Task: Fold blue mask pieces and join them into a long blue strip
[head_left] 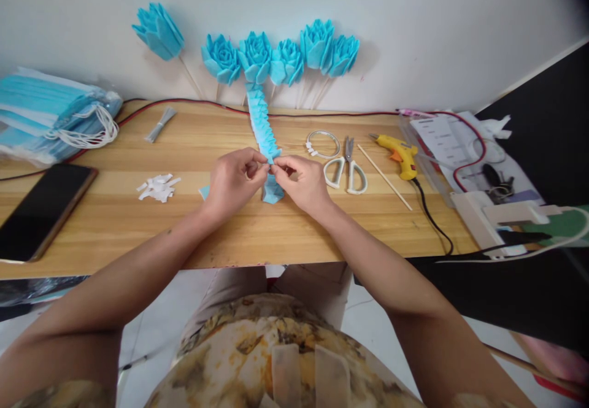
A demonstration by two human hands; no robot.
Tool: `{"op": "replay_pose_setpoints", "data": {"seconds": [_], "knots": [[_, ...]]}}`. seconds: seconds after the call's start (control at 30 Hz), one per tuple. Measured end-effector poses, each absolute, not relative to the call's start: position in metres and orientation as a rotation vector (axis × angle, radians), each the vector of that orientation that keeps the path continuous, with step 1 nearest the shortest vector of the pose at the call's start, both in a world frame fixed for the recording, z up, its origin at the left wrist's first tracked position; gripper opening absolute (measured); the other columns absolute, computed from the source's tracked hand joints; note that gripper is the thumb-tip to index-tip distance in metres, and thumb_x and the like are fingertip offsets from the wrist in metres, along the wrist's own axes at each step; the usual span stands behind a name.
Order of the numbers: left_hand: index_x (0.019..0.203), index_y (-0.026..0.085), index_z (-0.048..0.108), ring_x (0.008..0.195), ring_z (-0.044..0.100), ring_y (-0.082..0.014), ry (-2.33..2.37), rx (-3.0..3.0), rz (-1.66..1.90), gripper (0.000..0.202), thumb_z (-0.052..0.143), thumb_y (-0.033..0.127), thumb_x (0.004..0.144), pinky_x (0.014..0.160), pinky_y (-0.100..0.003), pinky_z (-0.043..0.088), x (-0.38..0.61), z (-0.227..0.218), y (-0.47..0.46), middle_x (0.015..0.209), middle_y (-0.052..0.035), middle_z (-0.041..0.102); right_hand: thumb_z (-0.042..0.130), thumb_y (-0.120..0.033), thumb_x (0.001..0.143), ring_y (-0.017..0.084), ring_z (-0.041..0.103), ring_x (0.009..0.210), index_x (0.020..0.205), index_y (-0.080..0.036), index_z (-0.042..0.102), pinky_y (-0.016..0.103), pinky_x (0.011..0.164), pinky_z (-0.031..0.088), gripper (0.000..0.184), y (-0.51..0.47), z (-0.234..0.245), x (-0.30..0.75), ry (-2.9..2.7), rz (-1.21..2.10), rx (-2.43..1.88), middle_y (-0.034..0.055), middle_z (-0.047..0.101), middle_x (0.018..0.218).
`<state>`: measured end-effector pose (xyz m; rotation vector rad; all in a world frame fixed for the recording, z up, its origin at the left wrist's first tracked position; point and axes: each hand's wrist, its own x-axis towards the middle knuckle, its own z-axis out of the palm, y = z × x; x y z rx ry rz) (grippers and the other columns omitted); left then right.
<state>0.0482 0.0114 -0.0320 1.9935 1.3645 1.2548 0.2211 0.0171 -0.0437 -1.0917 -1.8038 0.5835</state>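
A long pleated strip of blue mask fabric (262, 126) lies down the middle of the wooden table (115, 224). My left hand (234, 181) and my right hand (301, 182) meet over its near part. Both pinch the folded fabric between thumb and fingers, fingertips almost touching. The strip's near end (272, 194) sticks out below my hands. Its far end reaches the wall under several blue fabric flowers on sticks (276, 58).
A stack of blue face masks (50, 113) and a dark phone (41, 208) lie at left. White scraps (159, 187) sit left of my hands. To the right are white scissors (346, 169), a wire coil (323, 143), a wooden stick (385, 178) and a yellow glue gun (399, 153).
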Motion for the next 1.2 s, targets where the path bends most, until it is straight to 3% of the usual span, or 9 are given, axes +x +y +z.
{"op": "replay_pose_setpoints", "data": {"seconds": [0.6,0.87,1.07,1.2], "knots": [[0.081,0.019,0.074,0.052,0.044,-0.0104,1.353,1.946,1.26,0.014,0.06,0.023,0.08,0.056,-0.028,0.034,0.047,-0.032,0.013,0.057,0.0035,0.054,0.062,-0.025,0.087,0.015,0.064,0.07,0.083,-0.023,0.076,0.029,0.071,0.053,0.014,0.015,-0.044,0.22,-1.797,0.575,-1.139,0.0023,0.077,0.08],[0.08,0.019,0.075,0.052,0.041,-0.0103,1.29,1.815,1.244,0.015,0.066,0.03,0.082,0.053,-0.027,0.032,0.046,-0.028,0.015,0.056,0.0041,0.052,0.062,-0.025,0.088,0.015,0.064,0.07,0.081,-0.023,0.074,0.029,0.07,0.052,0.014,0.015,-0.042,0.22,-1.771,0.627,-1.126,0.0013,0.074,0.077],[0.077,0.019,0.072,0.061,0.056,-0.0128,1.155,1.575,1.171,0.012,0.069,0.029,0.083,0.058,-0.026,0.042,0.042,-0.028,0.021,0.071,-0.0015,0.068,0.062,-0.023,0.087,0.014,0.061,0.067,0.08,-0.023,0.072,0.029,0.069,0.051,0.013,0.015,-0.04,0.221,-1.773,0.628,-1.089,0.0003,0.072,0.075],[0.075,0.02,0.071,0.064,0.06,-0.0141,1.148,1.5,1.153,0.006,0.072,0.022,0.081,0.061,-0.027,0.048,0.04,-0.025,0.024,0.073,-0.0019,0.07,0.061,-0.025,0.087,0.015,0.061,0.068,0.079,-0.023,0.073,0.029,0.069,0.051,0.014,0.016,-0.041,0.221,-1.785,0.615,-1.108,0.0003,0.072,0.074]]}}
